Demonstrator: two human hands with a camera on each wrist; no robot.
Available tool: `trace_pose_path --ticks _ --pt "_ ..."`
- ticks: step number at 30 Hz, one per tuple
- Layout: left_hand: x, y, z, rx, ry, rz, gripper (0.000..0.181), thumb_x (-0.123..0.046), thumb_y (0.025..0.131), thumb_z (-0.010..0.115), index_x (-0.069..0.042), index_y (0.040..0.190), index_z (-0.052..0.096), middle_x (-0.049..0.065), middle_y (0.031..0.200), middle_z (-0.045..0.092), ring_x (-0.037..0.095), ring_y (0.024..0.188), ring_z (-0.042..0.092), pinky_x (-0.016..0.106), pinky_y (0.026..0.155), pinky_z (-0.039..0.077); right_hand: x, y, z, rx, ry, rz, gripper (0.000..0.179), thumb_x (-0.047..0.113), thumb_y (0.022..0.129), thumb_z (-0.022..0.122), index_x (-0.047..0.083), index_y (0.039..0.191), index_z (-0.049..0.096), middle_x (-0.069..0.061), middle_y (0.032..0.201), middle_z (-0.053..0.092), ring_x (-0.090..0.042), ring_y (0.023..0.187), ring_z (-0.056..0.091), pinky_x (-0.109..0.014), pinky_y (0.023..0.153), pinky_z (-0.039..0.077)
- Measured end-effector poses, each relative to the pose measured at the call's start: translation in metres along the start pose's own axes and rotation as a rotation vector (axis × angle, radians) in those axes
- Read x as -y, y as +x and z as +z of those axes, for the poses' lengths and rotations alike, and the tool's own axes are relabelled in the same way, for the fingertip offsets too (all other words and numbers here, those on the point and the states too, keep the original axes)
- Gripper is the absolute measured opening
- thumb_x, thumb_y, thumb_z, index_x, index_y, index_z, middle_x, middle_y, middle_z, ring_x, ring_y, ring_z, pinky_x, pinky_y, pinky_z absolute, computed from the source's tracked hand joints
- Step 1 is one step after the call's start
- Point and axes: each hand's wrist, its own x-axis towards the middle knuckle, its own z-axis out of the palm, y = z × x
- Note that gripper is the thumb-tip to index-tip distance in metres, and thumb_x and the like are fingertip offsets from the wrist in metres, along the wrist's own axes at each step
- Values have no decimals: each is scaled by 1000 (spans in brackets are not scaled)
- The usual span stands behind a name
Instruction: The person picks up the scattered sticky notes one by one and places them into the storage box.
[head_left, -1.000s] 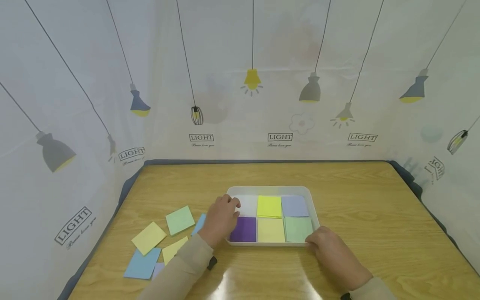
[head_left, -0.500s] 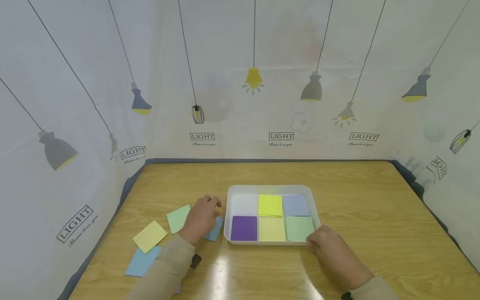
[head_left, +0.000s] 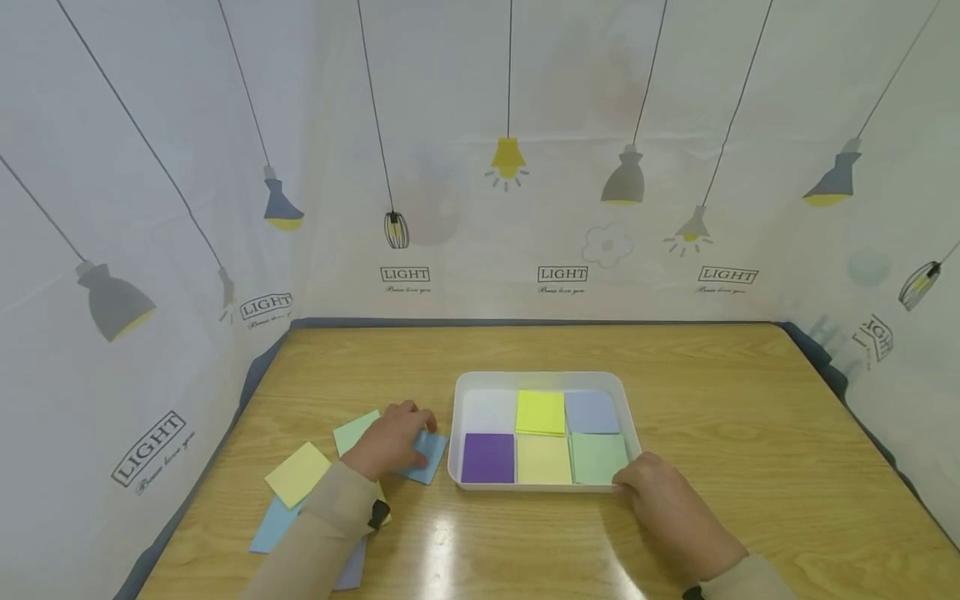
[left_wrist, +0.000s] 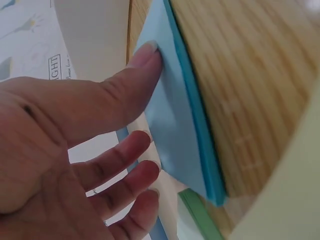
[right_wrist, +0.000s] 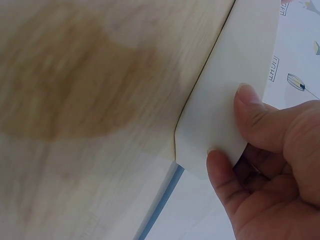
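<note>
My left hand [head_left: 386, 442] hovers over a blue sticky-note pad [head_left: 432, 447] just left of the white tray [head_left: 487, 410]. In the left wrist view, the thumb touches the pad's top face, and the other fingers lie spread and slightly bent by its far edge; the pad seems flat on the table. My right hand [head_left: 671, 500] grips the tray's near right corner, thumb against the outer wall [right_wrist: 220, 110]. Inside the tray sit purple [head_left: 487, 458], bright yellow [head_left: 540, 412], lavender [head_left: 591, 412], pale yellow [head_left: 543, 460] and green pads [head_left: 598, 458]; its back left spot shows bare tray.
Left of the tray lie more pads, partly under the left arm: green [head_left: 356, 432], pale yellow [head_left: 298, 473], blue [head_left: 273, 527] and lavender [head_left: 352, 569]. Behind the wooden table [head_left: 750, 400] hangs a lamp-printed curtain [head_left: 480, 250].
My left hand has left the tray's left side and moved left and down onto the blue pad. The right hand has kept hold of the tray corner.
</note>
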Motion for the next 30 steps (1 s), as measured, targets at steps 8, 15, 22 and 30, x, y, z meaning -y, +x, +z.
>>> trace_pose_path --ticks 8,15,22,30 --pt "4 6 2 14 -1 -21 40 -17 74 89 -17 106 66 6 112 58 27 104 50 46 90 52 0 0 1 -6 4 1 12 5 92 70 12 84 77 5 82 66 -6 81 55 -26 72 55" --pt "5 9 2 16 -18 -47 43 -16 72 89 -17 101 57 2 100 56 24 96 50 42 86 51 -1 0 1 -6 9 -1 14 5 92 69 12 82 76 7 80 64 -5 78 52 -23 70 52" --pt "2 11 -5 -30 -102 -68 23 -4 90 73 -8 108 59 10 105 65 25 97 62 42 85 54 -2 1 3 -8 7 -7 16 5 93 69 14 81 75 8 78 63 -5 76 50 -22 68 51" --pt "-3 11 -19 -115 -85 -65 14 -2 101 54 -4 109 65 10 101 65 24 94 62 41 86 55 -2 0 3 -44 7 -32 14 5 90 71 14 80 76 7 77 63 -4 75 50 -22 67 52"
